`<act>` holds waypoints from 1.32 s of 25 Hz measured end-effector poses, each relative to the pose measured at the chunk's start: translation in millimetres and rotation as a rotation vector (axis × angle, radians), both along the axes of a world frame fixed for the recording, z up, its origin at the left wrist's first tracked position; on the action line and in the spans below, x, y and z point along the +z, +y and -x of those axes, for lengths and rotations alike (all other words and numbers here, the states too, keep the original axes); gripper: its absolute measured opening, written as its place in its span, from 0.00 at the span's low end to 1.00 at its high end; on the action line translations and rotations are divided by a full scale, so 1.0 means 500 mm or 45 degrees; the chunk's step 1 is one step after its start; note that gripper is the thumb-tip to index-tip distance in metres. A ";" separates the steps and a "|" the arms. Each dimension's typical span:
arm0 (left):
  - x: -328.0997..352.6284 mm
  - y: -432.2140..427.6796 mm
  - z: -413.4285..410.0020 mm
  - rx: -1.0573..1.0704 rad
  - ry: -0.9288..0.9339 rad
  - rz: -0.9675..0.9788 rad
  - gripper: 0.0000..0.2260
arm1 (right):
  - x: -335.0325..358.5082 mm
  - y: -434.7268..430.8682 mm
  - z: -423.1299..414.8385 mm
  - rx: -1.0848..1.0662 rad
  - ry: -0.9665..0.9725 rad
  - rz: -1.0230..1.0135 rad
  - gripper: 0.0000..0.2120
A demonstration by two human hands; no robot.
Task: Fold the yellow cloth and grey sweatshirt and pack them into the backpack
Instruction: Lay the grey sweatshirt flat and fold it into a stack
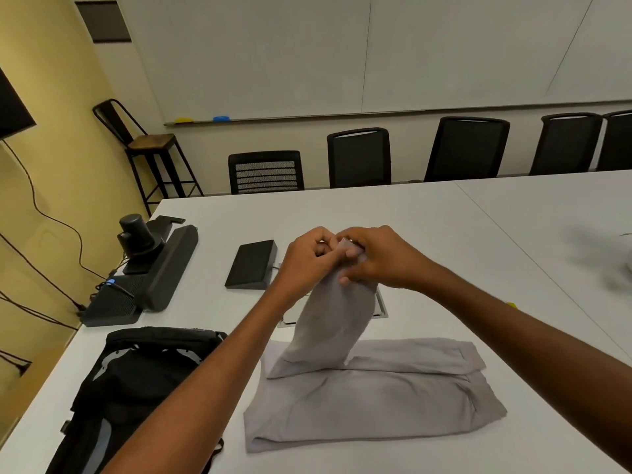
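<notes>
While left hand [309, 260] and right hand [378, 258] pinch sleeve [333, 319], grey sweatshirt [376, 405] flat

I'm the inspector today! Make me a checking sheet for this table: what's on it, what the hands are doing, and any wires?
Surface: white table, plain top.
Job's things: grey sweatshirt lies partly folded with one sleeve lifted; black backpack lies left of it; a yellow bit by the right arm, too small to tell.
Clutter: black pad, camera and speaker bar at the far left.
Grip: left hand and right hand both pinch the sleeve's end above the table.
Cables: black cables run along the yellow wall towards the devices.
Surroundings: whiteboard, black chairs, a stool.
</notes>
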State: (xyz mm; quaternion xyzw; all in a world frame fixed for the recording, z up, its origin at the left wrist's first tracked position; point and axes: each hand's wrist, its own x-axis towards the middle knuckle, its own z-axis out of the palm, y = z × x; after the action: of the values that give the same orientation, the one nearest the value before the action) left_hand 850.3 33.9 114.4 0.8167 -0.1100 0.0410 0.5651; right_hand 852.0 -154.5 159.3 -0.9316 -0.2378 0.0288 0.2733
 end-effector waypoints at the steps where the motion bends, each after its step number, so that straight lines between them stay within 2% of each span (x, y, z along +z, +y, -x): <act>1: 0.002 0.013 0.014 -0.005 0.050 0.078 0.22 | 0.008 0.002 0.016 0.035 0.004 0.000 0.17; 2: -0.001 0.029 0.027 -0.006 0.132 0.178 0.24 | 0.016 0.004 0.034 0.085 0.017 -0.004 0.10; 4: -0.037 0.075 0.050 0.060 0.327 0.341 0.25 | 0.025 0.005 0.076 0.192 0.079 -0.018 0.06; 8: -0.263 0.169 0.106 0.572 0.883 0.546 0.13 | 0.021 -0.010 0.185 0.416 0.336 -0.098 0.06; 12: -0.527 0.201 0.226 0.758 1.446 0.648 0.10 | -0.044 -0.038 0.267 0.511 0.563 -0.014 0.08; 15: -0.623 0.180 0.289 0.730 1.706 0.805 0.19 | -0.124 -0.045 0.317 0.457 0.794 -0.025 0.07; 18: -0.662 0.156 0.300 0.702 1.751 0.960 0.25 | -0.200 -0.045 0.361 0.317 0.949 -0.062 0.07; 21: -0.688 0.145 0.285 0.692 1.696 0.966 0.23 | -0.265 -0.053 0.372 0.210 1.069 -0.128 0.09; 24: -0.719 0.150 0.250 0.755 1.626 0.830 0.21 | -0.305 -0.065 0.368 0.156 1.094 -0.227 0.10; 26: -0.743 0.160 0.222 0.820 1.572 0.765 0.20 | -0.310 -0.075 0.366 0.125 1.112 -0.350 0.15; 28: -0.767 0.172 0.192 0.900 1.511 0.589 0.20 | -0.319 -0.084 0.361 0.112 1.181 -0.455 0.16; 30: -0.790 0.191 0.164 0.987 1.423 0.365 0.16 | -0.331 -0.094 0.355 0.098 1.255 -0.522 0.15; 33: -0.823 0.212 0.131 0.996 1.406 0.348 0.12 | -0.329 -0.125 0.334 0.061 1.354 -0.596 0.10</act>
State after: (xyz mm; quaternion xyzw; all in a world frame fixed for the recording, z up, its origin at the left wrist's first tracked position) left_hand 784.9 139.9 -297.3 0.6190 0.5029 -0.1665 0.5799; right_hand 685.0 -216.7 -5.1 -0.6982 -0.0889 0.4456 0.5532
